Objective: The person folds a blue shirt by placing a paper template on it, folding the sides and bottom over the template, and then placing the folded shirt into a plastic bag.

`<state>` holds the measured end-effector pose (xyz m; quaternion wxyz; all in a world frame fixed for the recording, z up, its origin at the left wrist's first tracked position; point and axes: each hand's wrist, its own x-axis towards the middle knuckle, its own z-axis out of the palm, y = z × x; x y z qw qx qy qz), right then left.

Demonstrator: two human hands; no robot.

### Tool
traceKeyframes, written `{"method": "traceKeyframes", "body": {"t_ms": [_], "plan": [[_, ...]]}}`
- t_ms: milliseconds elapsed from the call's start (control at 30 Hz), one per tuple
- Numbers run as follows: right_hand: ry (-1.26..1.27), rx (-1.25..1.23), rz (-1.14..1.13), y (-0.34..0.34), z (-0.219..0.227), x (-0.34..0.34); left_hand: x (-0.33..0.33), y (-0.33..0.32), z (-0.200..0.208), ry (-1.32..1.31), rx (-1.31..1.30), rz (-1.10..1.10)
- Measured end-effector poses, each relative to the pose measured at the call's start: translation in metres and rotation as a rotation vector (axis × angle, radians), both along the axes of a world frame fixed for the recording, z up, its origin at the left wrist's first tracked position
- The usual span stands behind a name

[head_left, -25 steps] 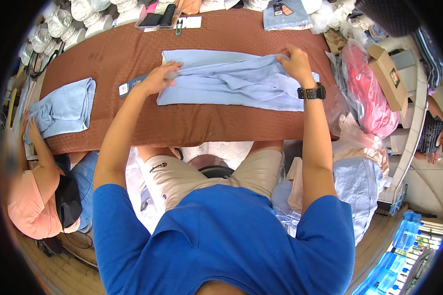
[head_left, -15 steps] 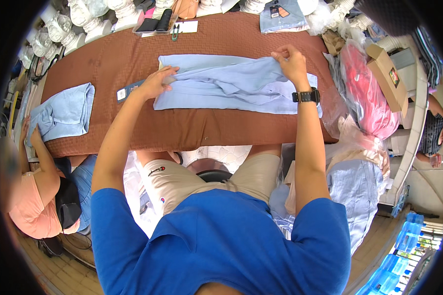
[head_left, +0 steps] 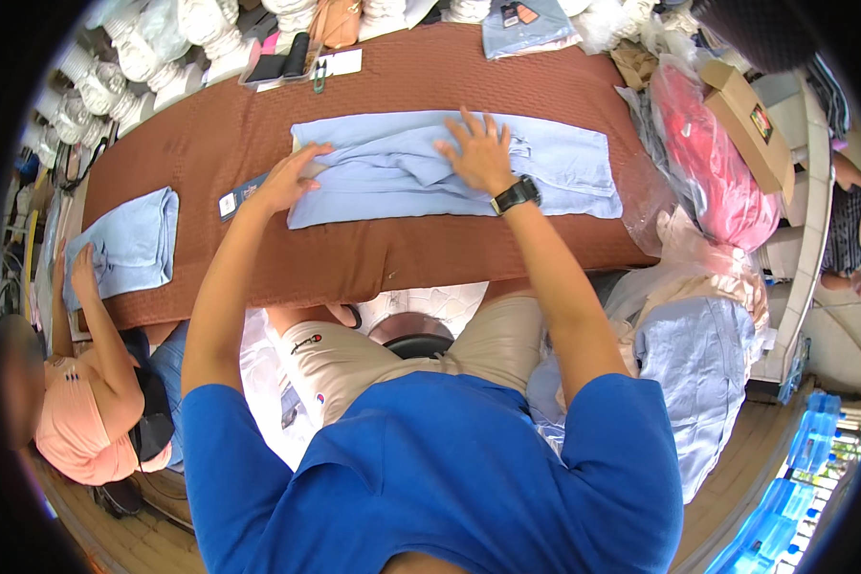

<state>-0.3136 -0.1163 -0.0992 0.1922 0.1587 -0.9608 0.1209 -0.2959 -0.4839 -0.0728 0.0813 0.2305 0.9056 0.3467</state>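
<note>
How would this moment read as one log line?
left hand: fingers over left end of folded light-blue fabric garment | right hand: fingers spread near garment's middle | brown textured tablecloth: under garment

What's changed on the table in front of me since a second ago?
Your right hand let go of the light blue cloth toward its right end and moved left to about its middle, where it is spread open; the right end now lies flatter. Your left hand stayed at the cloth's left end, beside the dark blue tag.
</note>
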Motion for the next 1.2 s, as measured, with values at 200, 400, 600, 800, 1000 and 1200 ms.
{"method": "traceKeyframes", "body": {"t_ms": [200, 400, 600, 800, 1000, 1200], "plan": [[-0.002, -0.058, -0.146, 0.006, 0.003, 0.017, 0.004, -0.005, -0.003, 0.052, -0.085, -0.066], [-0.204, -0.070, -0.376, 0.043, -0.016, 0.027, 0.000, 0.001, 0.001, 0.039, -0.084, -0.082], [0.049, -0.197, -0.390, 0.098, 0.011, -0.008, -0.003, -0.015, -0.002, -0.038, -0.009, -0.081], [-0.424, 0.119, -0.701, 0.296, 0.032, -0.039, -0.024, 0.049, 0.026, 0.083, -0.002, -0.003], [-0.611, 0.088, -0.698, 0.287, 0.033, -0.036, -0.034, 0.213, 0.005, 0.577, -0.029, -0.170], [-0.736, 0.048, -0.624, 0.309, 0.036, -0.049, -0.014, 0.317, -0.023, 0.561, -0.080, -0.159]]}}
